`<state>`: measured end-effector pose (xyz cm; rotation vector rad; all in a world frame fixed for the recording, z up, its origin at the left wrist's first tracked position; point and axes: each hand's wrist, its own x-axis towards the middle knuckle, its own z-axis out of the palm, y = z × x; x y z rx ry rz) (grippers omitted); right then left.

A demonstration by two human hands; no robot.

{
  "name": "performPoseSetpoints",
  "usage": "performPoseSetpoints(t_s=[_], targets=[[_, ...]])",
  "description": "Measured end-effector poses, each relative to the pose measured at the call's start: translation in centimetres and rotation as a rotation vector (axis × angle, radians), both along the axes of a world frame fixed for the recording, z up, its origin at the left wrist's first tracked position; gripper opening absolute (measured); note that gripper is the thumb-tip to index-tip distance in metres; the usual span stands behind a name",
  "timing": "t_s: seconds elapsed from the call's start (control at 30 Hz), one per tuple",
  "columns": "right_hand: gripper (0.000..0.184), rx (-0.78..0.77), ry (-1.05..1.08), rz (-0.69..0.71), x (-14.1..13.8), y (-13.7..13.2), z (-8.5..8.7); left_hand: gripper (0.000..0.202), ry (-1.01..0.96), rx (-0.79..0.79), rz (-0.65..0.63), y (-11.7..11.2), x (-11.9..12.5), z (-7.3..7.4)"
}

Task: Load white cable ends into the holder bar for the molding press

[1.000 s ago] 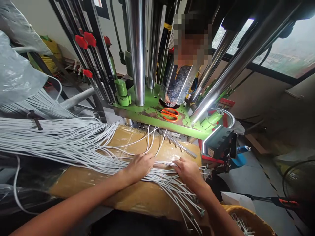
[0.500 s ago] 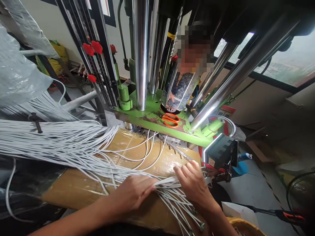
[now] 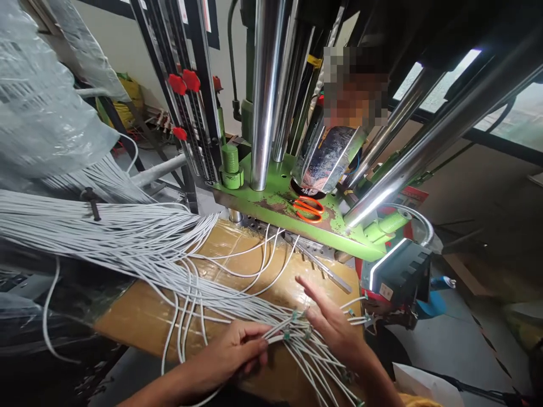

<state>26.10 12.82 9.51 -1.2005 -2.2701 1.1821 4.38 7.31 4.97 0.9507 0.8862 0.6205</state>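
Note:
Several white cables are pinched in my left hand (image 3: 240, 350), its fingers closed round them just short of their small green ends (image 3: 287, 335). My right hand (image 3: 335, 325) is open beside those ends, fingers stretched out and apart from the thumb. Whether its palm touches the cables I cannot tell. Beneath both hands, a large bundle of white cables (image 3: 169, 249) runs from the left across a brown, tape-covered board (image 3: 127, 322). More cable ends fan out toward the bottom right, partly behind my right wrist.
Beyond the board stands a green machine base (image 3: 237, 198) with steel columns; orange-handled scissors (image 3: 309, 208) lie on it. A slim metal bar (image 3: 324, 268) rests at the board's back edge. At right is a dark box (image 3: 399, 271). A person (image 3: 335, 141) is behind the machine.
My right hand has opened and come off the cables. My left hand now holds a few cables near their green ends. The view has shifted, so the machine appears farther right.

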Motion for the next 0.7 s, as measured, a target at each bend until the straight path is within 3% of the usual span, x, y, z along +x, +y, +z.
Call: performPoseSetpoints(t_s=[0.1, 0.17, 0.23, 0.3, 0.43, 0.5, 0.6, 0.7], targets=[[0.047, 0.022, 0.079, 0.053, -1.5, -0.5, -1.5, 0.045, -0.096, -0.048, 0.107, 0.8, 0.6, -0.4], [0.043, 0.142, 0.046, -0.031, -1.1, 0.3, -2.6, 0.042, -0.094, -0.061, 0.172, 1.3, 0.8, -0.5], [0.045, 0.255, -0.03, -0.252, 1.1, 2.3, -3.6, 0.036, -0.099, -0.085, 0.218, 1.7, 0.7, -0.5], [0.047, 0.388, -0.18, -0.385, 4.0, 4.7, -5.0, 0.033, -0.134, -0.132, 0.273, 1.9, 0.5, -0.6], [0.039, 0.51, -0.43, -0.303, 8.0, 7.7, -7.3, 0.038, -0.187, -0.145, 0.323, 1.9, 0.4, -1.2], [0.037, 0.528, -0.482, -0.298, 8.3, 7.8, -7.5, 0.04, -0.184, -0.106, 0.298, 2.0, 0.6, -1.4], [0.029, 0.51, -0.519, -0.305, 7.8, 6.8, -6.4, 0.042, -0.109, -0.041, 0.26, 2.2, 0.5, -0.9], [0.025, 0.337, -0.498, -0.307, 6.7, 4.6, -5.0, 0.03, 0.142, 0.17, 0.231, 2.3, 0.2, 0.0]])
